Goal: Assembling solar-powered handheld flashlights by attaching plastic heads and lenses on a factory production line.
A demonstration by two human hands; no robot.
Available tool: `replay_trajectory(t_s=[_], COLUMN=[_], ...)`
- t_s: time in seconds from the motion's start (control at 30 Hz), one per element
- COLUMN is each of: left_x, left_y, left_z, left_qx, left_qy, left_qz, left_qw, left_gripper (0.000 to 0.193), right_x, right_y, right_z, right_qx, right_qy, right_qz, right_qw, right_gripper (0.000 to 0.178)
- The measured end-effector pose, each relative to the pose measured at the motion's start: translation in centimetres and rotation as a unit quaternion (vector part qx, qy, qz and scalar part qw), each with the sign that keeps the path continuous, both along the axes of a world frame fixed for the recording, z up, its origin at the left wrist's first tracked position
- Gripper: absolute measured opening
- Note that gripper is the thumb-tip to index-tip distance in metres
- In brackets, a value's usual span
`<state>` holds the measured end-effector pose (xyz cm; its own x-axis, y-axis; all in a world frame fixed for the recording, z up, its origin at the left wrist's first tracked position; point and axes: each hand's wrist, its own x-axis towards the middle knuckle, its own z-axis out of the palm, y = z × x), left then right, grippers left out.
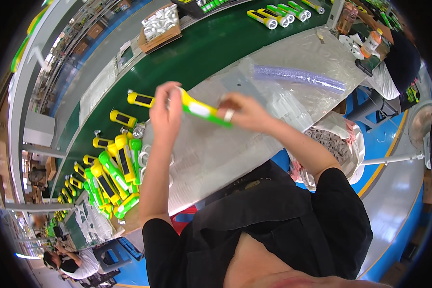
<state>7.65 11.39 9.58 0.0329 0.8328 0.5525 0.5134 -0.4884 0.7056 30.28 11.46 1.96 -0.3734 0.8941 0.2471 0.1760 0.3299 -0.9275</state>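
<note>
Above the work table, a yellow and green flashlight [200, 109] with a white panel on its side is held slanting between both hands. My left hand [166, 109] is closed around its upper left end and hides that end. The fingers of my right hand [242, 113] are closed at the lower right end, where a small white ring [229, 115] shows against them. Just beyond my left hand another yellow flashlight [141, 99] with a dark panel lies on the green belt. Several white rings [144, 157] lie by my left forearm.
A heap of yellow and green flashlights [111, 177] covers the table's left end. A carton of white parts [159, 30] stands beyond the green belt [201, 50]. Clear bubble wrap [300, 78] lies at the right, above a bag of grey rings [329, 144]. Another person [72, 261] sits far left.
</note>
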Motion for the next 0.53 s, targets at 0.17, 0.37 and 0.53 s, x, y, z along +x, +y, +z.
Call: replay_trajectory(t_s=[0.17,0.37,0.53], left_x=[0.1,10.6,18.3], left_y=[11.9,14.7,13.1], left_z=[-3.0,-7.7,-9.5], left_qx=[0.073,0.148,0.054], left_qy=[-0.005,0.175,0.323], left_qz=[0.127,-0.058,-0.216], left_qw=[0.989,0.972,0.92], left_gripper=[0.039,0.054,0.059], right_x=[11.5,17.9,18.7], right_y=[4.8,7.0,8.0], right_z=[-0.5,-0.3,-0.4], right_qx=[0.251,0.197,0.114], right_qy=[-0.201,-0.423,-0.46], right_qz=[-0.303,-0.233,-0.129], right_qw=[0.897,0.853,0.871], right_gripper=[0.051,0.071,0.073])
